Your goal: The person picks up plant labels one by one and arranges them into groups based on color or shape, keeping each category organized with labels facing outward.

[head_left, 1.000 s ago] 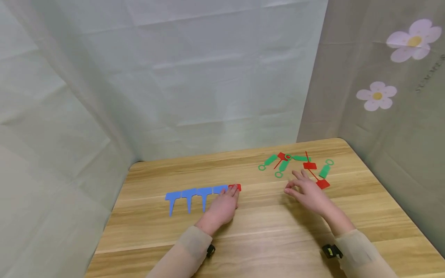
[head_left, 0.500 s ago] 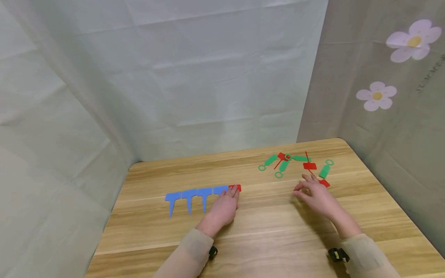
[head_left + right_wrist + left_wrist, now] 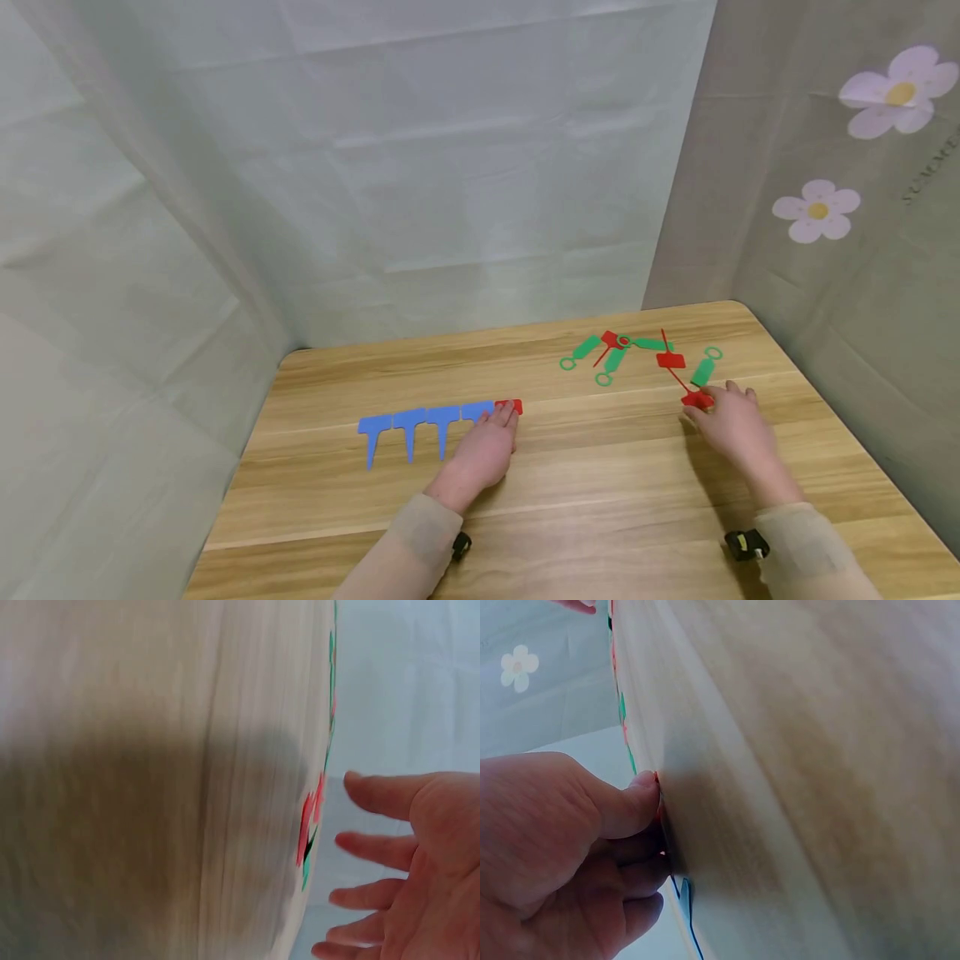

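My left hand [image 3: 497, 421] lies flat on the wooden table [image 3: 600, 483]. Its fingertips rest on a small red tag [image 3: 513, 407] at the right end of a row of blue T-shaped tags [image 3: 408, 421]. In the left wrist view the left hand [image 3: 622, 847] presses against the tabletop, with a blue tag edge [image 3: 686, 892] just below it. My right hand [image 3: 708, 408] is at the right, fingers spread, touching a red tag [image 3: 694, 400] with a thin stem. The right wrist view shows the right hand [image 3: 367, 847] with straight spread fingers beside that red tag [image 3: 309, 817].
A loose cluster of green loop tags [image 3: 613, 358] and red tags [image 3: 670, 360] lies at the back right, with one more green tag [image 3: 703, 371] near my right hand. Fabric walls close in behind and to both sides. The table's right edge is near.
My right hand has moved right and slightly back, from the table's middle to the red tag with the stem. The left hand has stayed on the red tag by the blue row.
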The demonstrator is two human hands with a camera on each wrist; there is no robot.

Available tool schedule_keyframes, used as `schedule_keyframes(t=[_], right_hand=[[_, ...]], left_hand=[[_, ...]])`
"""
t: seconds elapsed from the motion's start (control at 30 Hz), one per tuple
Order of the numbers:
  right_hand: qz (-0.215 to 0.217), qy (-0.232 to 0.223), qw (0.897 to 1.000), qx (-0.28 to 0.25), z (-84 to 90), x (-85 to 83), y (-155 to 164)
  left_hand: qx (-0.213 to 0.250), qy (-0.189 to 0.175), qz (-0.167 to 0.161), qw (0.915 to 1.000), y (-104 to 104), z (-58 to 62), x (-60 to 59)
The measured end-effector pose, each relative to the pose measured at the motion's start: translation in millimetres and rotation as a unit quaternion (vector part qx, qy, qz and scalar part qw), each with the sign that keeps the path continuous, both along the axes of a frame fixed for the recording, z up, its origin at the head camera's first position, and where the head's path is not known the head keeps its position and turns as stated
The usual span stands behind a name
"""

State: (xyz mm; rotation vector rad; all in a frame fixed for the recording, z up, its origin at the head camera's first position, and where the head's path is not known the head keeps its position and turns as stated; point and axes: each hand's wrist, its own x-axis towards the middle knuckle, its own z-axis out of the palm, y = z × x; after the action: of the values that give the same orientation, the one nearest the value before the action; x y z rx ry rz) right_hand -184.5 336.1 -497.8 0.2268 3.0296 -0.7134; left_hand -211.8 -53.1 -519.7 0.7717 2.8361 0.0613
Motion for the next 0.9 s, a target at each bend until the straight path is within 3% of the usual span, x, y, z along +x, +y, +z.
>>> schedule_keyframes(t=[0.43, 0.9], right_hand=[[-0.035, -0.046, 0.996, 0.070, 6.2, -9.6, 4], [-0.061, -0.049, 0.991, 0.113, 0.9, -23.1, 1]], left_hand=[[-0.008, 0.007, -0.016, 0.9998, -4, 0.1, 0.9], [0.017, -0.007, -0.010, 0.9998, -6, -2.6, 2.5]])
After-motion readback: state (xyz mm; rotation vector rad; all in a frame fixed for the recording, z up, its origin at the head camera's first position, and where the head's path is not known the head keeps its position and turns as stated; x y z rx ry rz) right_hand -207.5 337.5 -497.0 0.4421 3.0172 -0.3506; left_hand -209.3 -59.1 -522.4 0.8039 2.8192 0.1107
